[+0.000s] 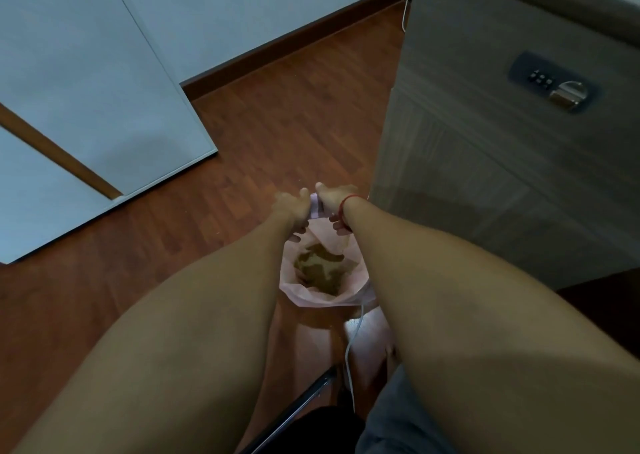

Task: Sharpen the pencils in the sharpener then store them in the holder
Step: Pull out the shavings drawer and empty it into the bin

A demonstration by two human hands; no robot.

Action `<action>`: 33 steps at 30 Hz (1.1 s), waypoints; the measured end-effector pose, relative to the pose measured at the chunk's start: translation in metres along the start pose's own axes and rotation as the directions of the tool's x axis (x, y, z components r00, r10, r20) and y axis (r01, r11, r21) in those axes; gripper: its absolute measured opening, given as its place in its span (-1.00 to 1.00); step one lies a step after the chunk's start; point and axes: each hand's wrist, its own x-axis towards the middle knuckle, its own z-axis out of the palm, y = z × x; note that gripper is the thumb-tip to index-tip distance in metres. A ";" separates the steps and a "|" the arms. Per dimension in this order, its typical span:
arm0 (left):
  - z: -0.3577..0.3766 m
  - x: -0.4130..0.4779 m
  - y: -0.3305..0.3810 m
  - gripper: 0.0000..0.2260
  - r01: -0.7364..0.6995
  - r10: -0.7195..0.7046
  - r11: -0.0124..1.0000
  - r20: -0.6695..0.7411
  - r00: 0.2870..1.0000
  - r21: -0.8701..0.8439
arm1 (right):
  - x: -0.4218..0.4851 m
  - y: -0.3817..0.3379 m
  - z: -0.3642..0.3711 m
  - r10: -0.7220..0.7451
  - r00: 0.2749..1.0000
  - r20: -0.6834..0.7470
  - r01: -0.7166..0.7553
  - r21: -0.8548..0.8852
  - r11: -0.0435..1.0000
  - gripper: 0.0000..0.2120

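- Left hand (289, 207) and right hand (337, 201) both grip a small lilac sharpener (316, 208).
- Below it: open pink bag (311, 299), brown shavings (322, 270) inside.
- Wood floor (277, 107); grey cabinet (485, 148) at right.

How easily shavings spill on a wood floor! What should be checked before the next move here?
1. Both hands hold the pale lilac object, left hand and right hand: ok.
2. Pink bag mouth open, shavings inside: ok.
3. Object centred over the bag: cannot tell; it sits near the far rim.
4. Floor free of spilled shavings: cannot tell; the specks are too small.
5. White cable clear of the hands: ok.
6. Pencils and holder in view: not ok.
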 end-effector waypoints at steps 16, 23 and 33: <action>-0.007 -0.009 0.009 -0.52 0.063 -0.054 0.988 0.067 0.996 -0.141 | -0.006 -0.013 -0.007 0.014 0.999 0.034 -0.014 -0.012 1.000 -0.33; -0.012 -0.008 0.009 -0.52 0.059 -0.051 0.974 0.040 0.998 -0.218 | -0.010 -0.019 -0.007 -0.011 0.999 0.037 0.011 0.012 1.000 -0.38; -0.013 -0.011 0.019 -0.52 0.057 -0.062 0.966 -0.009 0.998 -0.251 | -0.014 -0.025 -0.009 0.007 1.000 0.020 -0.009 0.073 0.997 -0.37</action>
